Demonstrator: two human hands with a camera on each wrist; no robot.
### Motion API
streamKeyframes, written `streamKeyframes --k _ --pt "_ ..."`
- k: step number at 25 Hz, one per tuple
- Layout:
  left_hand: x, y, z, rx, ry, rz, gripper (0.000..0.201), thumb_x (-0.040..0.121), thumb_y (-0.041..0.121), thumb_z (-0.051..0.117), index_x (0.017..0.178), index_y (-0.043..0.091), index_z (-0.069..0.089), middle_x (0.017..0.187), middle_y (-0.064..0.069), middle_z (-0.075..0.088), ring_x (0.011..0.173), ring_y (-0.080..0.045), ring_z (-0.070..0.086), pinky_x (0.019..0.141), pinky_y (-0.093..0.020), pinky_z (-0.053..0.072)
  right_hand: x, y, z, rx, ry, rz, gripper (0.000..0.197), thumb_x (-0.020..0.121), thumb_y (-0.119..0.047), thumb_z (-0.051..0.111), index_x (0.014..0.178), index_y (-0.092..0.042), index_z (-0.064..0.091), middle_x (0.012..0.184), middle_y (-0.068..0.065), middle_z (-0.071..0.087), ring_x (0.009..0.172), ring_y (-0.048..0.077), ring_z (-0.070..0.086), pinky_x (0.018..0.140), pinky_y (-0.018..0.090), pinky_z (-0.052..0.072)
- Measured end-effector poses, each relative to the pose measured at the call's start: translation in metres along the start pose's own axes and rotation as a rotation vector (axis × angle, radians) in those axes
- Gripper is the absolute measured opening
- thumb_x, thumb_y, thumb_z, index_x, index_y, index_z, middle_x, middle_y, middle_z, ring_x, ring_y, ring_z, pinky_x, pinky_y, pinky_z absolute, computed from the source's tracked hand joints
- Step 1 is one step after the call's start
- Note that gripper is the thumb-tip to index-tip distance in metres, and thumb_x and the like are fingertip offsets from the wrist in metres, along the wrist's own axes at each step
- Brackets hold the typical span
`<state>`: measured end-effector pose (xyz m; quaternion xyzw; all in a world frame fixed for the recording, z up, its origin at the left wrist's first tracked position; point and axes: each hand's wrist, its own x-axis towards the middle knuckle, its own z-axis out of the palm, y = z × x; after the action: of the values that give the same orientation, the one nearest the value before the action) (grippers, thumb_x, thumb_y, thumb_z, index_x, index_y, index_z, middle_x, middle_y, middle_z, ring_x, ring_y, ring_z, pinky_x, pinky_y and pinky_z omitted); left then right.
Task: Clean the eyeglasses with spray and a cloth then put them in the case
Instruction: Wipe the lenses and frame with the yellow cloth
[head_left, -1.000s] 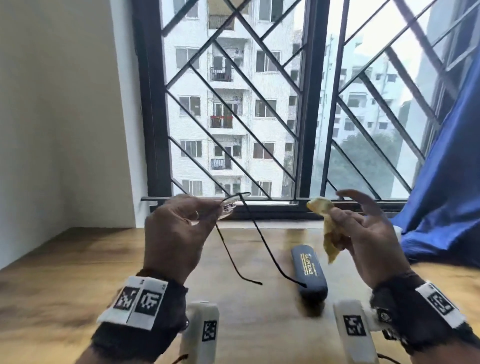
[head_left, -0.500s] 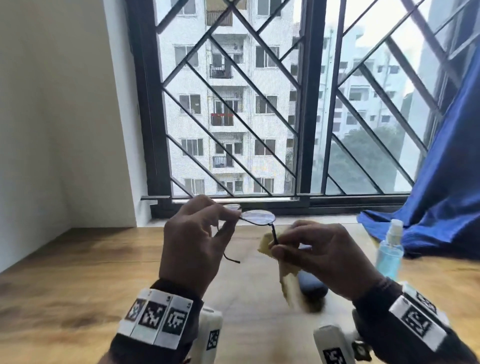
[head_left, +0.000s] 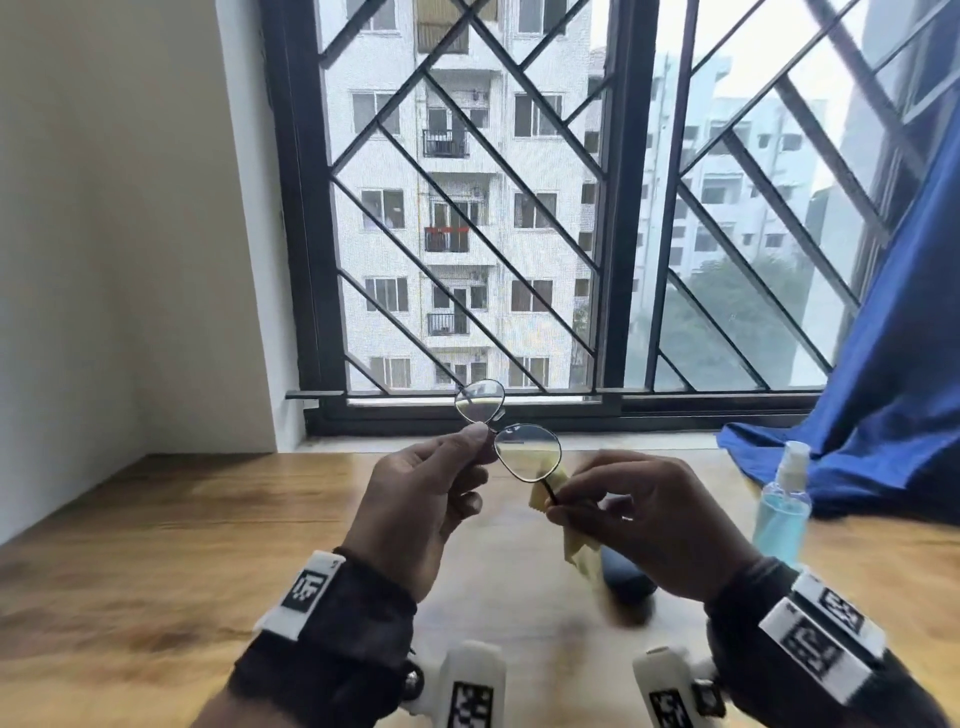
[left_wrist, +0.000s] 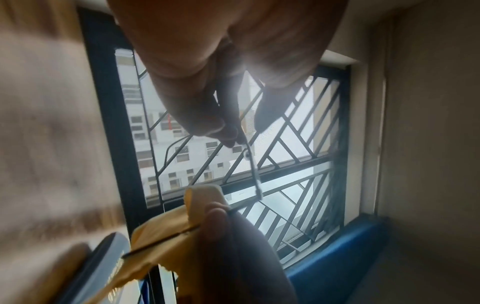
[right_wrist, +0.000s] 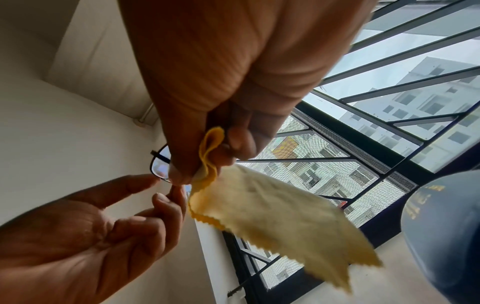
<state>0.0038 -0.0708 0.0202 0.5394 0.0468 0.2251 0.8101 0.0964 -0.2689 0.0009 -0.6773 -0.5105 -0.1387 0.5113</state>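
Both lenses of the eyeglasses (head_left: 506, 428) look clear against the window light, so the wiping seems largely done, though whether any spray went on cannot be read from these views. What is left, by my judgement, is a last pass if one is wanted, folding the arms and laying the frame in the case (head_left: 626, 577), which lies shut on the counter (head_left: 156, 545) under the right hand.

The glasses are held up in the air above the counter, between the two hands and in front of the window sill. The left hand (head_left: 421, 512) pinches them at the bridge between thumb and forefinger, the other fingers curled loosely. The right hand (head_left: 652, 525) pinches one thin arm of the frame near its hinge, and has the yellow cloth (right_wrist: 272, 218) bunched under the same fingers, the loose end hanging down.

The frame's long axis, lens to lens, runs on a slant from far left to near right; one lens stands higher and farther, the other lower and nearer. The lens faces are turned towards the person

The spray bottle (head_left: 782, 506) stands upright at the right, near the blue curtain (head_left: 883, 415)
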Motion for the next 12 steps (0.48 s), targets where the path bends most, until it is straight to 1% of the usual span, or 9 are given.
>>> streamKeyframes --k 2,4,6,7,8,9,10,11,12 --pt "0.002 -0.003 -0.002 -0.028 -0.028 -0.063 0.018 0.078 0.018 0.078 0.087 0.003 0.072 0.076 -0.007 0.065 0.059 -0.012 0.050 0.046 -0.021 0.038 0.000 0.000 -0.001 0.006 -0.025 -0.010 0.022 0.077 -0.044 0.081 0.086 -0.025 0.082 0.082 -0.002 0.073 0.068 0.022 0.067 0.056 0.049 0.055" --pt "0.003 -0.005 -0.004 -0.050 -0.052 -0.104 0.034 0.070 0.018 0.081 0.097 0.001 0.070 0.071 -0.004 0.060 0.057 -0.011 0.045 0.043 -0.020 0.034 0.001 0.000 -0.001 -0.002 -0.045 -0.013 0.028 0.078 -0.053 0.079 0.086 -0.026 0.082 0.083 -0.003 0.073 0.070 0.023 0.068 0.058 0.049 0.056" --pt "0.004 -0.006 -0.005 -0.078 -0.054 -0.114 0.043 0.068 0.015 0.081 0.106 0.000 0.068 0.067 0.000 0.055 0.055 -0.010 0.041 0.041 -0.019 0.032 0.001 0.000 0.000 0.001 -0.054 -0.007 0.026 0.077 -0.053 0.079 0.087 -0.028 0.081 0.083 -0.003 0.073 0.071 0.024 0.068 0.056 0.049 0.056" --pt "0.004 -0.005 -0.006 -0.088 -0.044 -0.109 0.043 0.070 0.014 0.081 0.108 -0.002 0.068 0.066 0.000 0.054 0.055 -0.010 0.041 0.041 -0.018 0.032 0.001 0.001 0.001 0.020 -0.053 0.001 0.022 0.078 -0.047 0.081 0.088 -0.028 0.081 0.083 -0.002 0.072 0.071 0.027 0.067 0.054 0.050 0.055" --pt "0.005 -0.006 -0.007 -0.095 -0.028 -0.101 0.042 0.072 0.013 0.080 0.109 -0.004 0.069 0.066 0.000 0.054 0.055 -0.011 0.041 0.040 -0.018 0.032 0.000 0.003 0.000 0.035 -0.054 0.017 0.016 0.079 -0.037 0.084 0.091 -0.027 0.082 0.083 0.000 0.072 0.071 0.029 0.067 0.052 0.048 0.055" --pt "0.006 -0.005 -0.008 -0.095 -0.010 -0.091 0.037 0.075 0.011 0.079 0.106 -0.006 0.071 0.066 -0.001 0.054 0.054 -0.011 0.041 0.040 -0.018 0.032 0.001 0.004 -0.003 0.042 -0.064 0.041 0.016 0.081 -0.024 0.083 0.097 -0.026 0.082 0.082 0.002 0.072 0.071 0.031 0.066 0.052 0.043 0.055" --pt "0.006 -0.006 -0.008 -0.091 0.007 -0.077 0.031 0.077 0.010 0.077 0.103 -0.006 0.072 0.065 -0.002 0.055 0.054 -0.010 0.042 0.040 -0.018 0.032 0.001 0.006 -0.006 0.039 -0.071 0.076 0.026 0.083 -0.014 0.081 0.106 -0.027 0.080 0.082 0.004 0.074 0.073 0.031 0.066 0.054 0.036 0.056" --pt "0.006 -0.006 -0.009 -0.083 0.023 -0.060 0.026 0.079 0.009 0.076 0.100 -0.006 0.073 0.065 -0.002 0.056 0.053 -0.010 0.043 0.041 -0.018 0.032 0.002 0.008 -0.010 0.049 -0.068 0.125 0.039 0.084 -0.009 0.081 0.117 -0.028 0.075 0.084 0.005 0.075 0.074 0.028 0.068 0.059 0.032 0.057" --pt "0.006 -0.006 -0.009 -0.068 0.033 -0.041 0.023 0.081 0.009 0.075 0.099 -0.006 0.073 0.065 -0.002 0.056 0.053 -0.010 0.043 0.041 -0.017 0.032 0.002 0.012 -0.015 0.072 -0.038 0.180 0.051 0.082 -0.008 0.082 0.127 -0.028 0.069 0.087 0.005 0.077 0.077 0.025 0.070 0.067 0.030 0.059"
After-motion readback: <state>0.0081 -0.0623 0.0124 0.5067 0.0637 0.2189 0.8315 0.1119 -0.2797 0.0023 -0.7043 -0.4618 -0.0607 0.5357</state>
